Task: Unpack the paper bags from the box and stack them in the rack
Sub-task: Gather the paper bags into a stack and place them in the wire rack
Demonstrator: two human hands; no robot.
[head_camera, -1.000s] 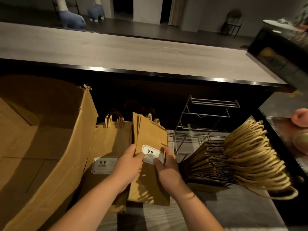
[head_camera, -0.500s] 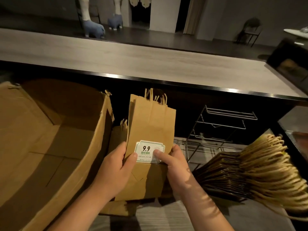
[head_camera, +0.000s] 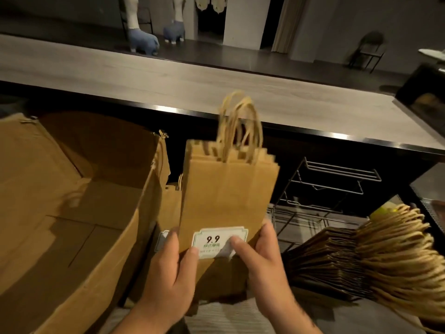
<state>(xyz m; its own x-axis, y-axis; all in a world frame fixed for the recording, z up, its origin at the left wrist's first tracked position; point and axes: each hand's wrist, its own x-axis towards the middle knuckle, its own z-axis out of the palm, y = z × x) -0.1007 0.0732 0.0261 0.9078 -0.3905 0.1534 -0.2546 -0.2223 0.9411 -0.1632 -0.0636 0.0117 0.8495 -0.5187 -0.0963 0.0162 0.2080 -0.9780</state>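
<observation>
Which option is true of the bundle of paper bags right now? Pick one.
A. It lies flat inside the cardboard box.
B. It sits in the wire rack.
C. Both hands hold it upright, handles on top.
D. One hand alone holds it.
C: the left hand and right hand grip the lower part of the bundle of paper bags, whose twine handles point up.

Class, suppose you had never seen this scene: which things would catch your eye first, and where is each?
First, at the centre, the bundle of paper bags held upright by the left hand and right hand, its white 9.9 label facing the camera. Next, the big open cardboard box on the left. Then the fanned stack of bags lying at lower right, before the wire rack.
</observation>
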